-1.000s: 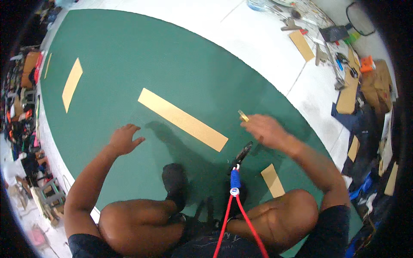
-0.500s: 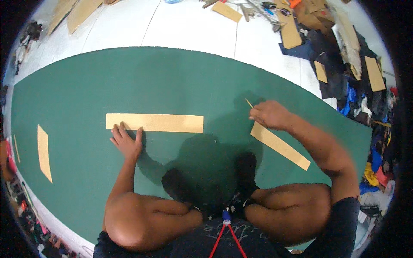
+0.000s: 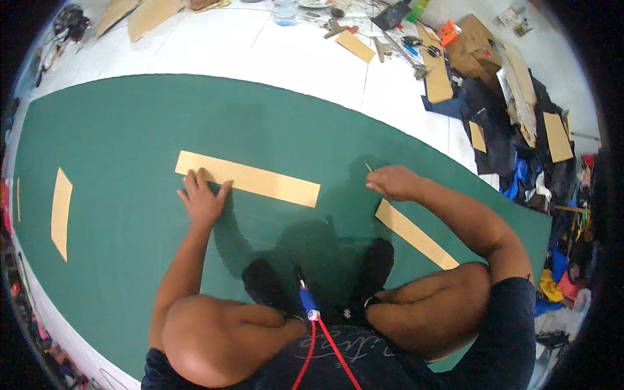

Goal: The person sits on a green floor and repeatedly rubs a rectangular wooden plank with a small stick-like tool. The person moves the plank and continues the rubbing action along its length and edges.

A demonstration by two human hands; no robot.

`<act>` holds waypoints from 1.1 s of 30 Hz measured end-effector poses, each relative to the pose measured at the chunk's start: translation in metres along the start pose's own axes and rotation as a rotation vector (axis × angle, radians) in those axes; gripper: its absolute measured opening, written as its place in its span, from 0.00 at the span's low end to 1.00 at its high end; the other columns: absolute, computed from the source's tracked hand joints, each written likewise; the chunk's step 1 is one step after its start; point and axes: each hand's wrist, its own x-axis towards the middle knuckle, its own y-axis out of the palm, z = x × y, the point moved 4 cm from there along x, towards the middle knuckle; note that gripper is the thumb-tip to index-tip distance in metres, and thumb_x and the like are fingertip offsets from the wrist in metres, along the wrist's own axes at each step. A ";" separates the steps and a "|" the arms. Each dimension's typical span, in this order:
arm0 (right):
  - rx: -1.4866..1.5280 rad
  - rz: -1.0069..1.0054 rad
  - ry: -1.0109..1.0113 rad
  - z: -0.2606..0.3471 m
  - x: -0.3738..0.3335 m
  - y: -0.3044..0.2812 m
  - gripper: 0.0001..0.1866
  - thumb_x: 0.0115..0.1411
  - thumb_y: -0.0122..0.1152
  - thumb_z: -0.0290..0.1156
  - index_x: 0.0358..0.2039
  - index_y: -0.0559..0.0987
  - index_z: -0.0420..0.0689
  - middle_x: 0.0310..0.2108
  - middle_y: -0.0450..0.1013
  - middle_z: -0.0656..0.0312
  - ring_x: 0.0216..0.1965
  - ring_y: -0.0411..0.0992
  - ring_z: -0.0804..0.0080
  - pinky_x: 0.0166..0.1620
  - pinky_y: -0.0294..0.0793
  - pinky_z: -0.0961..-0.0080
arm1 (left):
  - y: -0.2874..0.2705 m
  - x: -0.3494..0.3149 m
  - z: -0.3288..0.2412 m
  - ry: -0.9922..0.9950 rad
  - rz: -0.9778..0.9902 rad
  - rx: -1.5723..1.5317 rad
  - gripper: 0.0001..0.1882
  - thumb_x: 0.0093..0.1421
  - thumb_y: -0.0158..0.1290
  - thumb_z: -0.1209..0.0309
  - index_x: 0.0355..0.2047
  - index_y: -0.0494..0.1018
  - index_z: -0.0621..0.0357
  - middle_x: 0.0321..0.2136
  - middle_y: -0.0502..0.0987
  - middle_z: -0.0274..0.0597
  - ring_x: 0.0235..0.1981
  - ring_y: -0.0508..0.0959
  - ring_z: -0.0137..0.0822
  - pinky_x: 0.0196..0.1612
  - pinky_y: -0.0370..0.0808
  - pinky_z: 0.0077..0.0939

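Observation:
A long tan strip of stiff board (image 3: 260, 180) lies slantwise on a green sheet (image 3: 117, 130). My left hand (image 3: 204, 198) rests with spread fingers on its lower edge, near the left end. Off the strip's right end, my right hand (image 3: 396, 182) is closed over the green sheet. A thin yellowish stick (image 3: 368, 167) pokes up from its fingers; most of it is hidden. Just below that hand lies a second tan strip (image 3: 416, 235), its lower end behind my right knee.
At the far left are another tan piece (image 3: 62, 214) and a very thin sliver (image 3: 19, 199). Beyond the sheet, white floor (image 3: 214, 49) holds a clear bottle (image 3: 285, 12), clips (image 3: 335, 28) and board offcuts (image 3: 355, 47). Dark cloth (image 3: 494, 133) is heaped at right.
The whole view has turned and shifted, so the strips appear more tilted. My left hand stays on the long strip. My right hand still grips the stick, with less of it showing.

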 end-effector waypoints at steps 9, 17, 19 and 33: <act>-0.013 -0.312 0.115 0.023 0.062 -0.070 0.19 0.70 0.57 0.48 0.36 0.73 0.43 0.36 0.75 0.49 0.39 0.75 0.44 0.40 0.73 0.49 | 0.013 0.002 0.009 -0.035 -0.051 -0.102 0.54 0.57 0.58 0.34 0.72 0.56 0.58 0.73 0.51 0.60 0.75 0.48 0.62 0.73 0.39 0.69; 0.166 -0.836 0.344 0.090 0.082 0.093 0.23 0.65 0.66 0.45 0.56 0.79 0.48 0.61 0.75 0.55 0.66 0.67 0.51 0.67 0.62 0.52 | 0.016 0.000 0.004 -0.032 -0.109 -0.059 0.53 0.57 0.58 0.34 0.72 0.58 0.56 0.74 0.52 0.56 0.75 0.47 0.62 0.72 0.41 0.69; 0.257 -0.793 0.386 0.088 0.080 0.109 0.24 0.65 0.65 0.46 0.57 0.78 0.48 0.66 0.70 0.57 0.71 0.60 0.51 0.72 0.51 0.48 | 0.017 0.000 0.000 -0.054 -0.097 -0.066 0.53 0.57 0.58 0.34 0.72 0.58 0.55 0.74 0.52 0.55 0.76 0.47 0.61 0.72 0.41 0.70; 0.284 -0.839 0.422 0.094 0.083 0.117 0.26 0.63 0.68 0.45 0.57 0.78 0.44 0.67 0.68 0.54 0.72 0.58 0.48 0.74 0.46 0.48 | 0.020 0.004 0.008 0.027 -0.170 -0.077 0.53 0.56 0.58 0.33 0.72 0.59 0.53 0.74 0.51 0.56 0.76 0.47 0.60 0.73 0.37 0.68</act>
